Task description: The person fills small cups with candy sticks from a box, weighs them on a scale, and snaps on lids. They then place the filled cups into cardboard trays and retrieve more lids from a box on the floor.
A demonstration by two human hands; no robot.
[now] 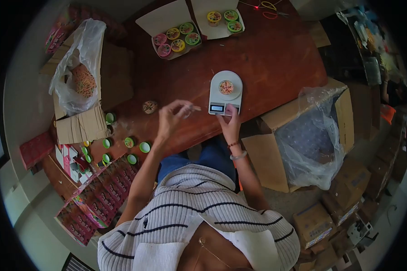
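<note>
A white kitchen scale with a lit display lies on the reddish-brown table in front of me. On its round platform stands a small clear cup filled with multicoloured bits. My right hand is at the scale's front edge, thumb and finger apart, one fingertip over the button area. To the left, my left hand hovers above the table with its fingers pinched. A small tan piece shows at its fingertips, too small to name. Beside that hand sits another filled cup.
An open carton of thin coloured sticks in plastic stands left. Green lids lie near the front left edge. White boxes hold lidded cups at the back, near scissors. A plastic-lined carton stands right.
</note>
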